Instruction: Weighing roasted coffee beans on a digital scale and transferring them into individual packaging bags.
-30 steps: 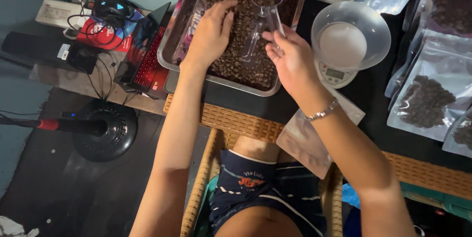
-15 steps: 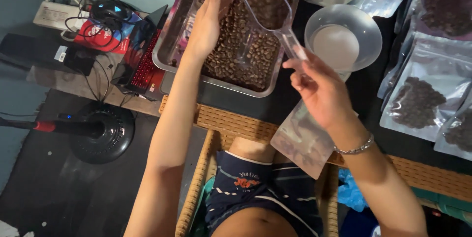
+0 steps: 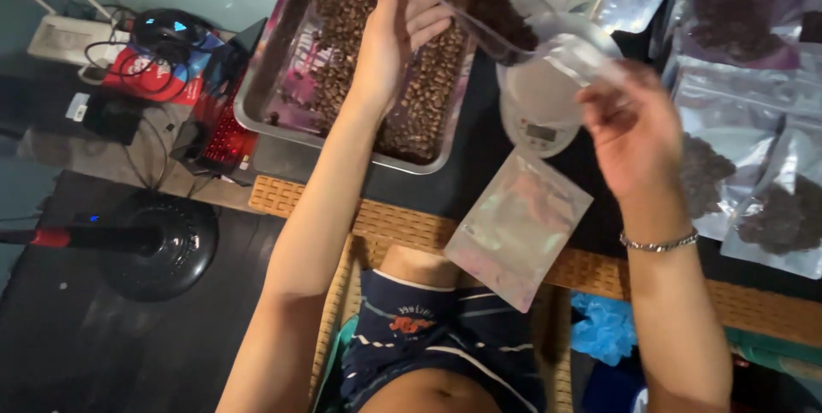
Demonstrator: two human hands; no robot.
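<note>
Here, going from the left, the metal tray (image 3: pixel 272 92) of coffee beans (image 3: pixel 419 105) lay on the dark surface (image 3: pixel 479 182). The left hand (image 3: pixel 390 36) stood over it with an open, spread grip — probably as a guard for falling beans. The right hand (image 3: pixel 638 135) pinched the handle of the clear scoop (image 3: pixel 505 15), loaded and tilted above the white bowl on the scale (image 3: pixel 539 101). An empty pouch (image 3: pixel 518 225) waited near the edge.
</note>
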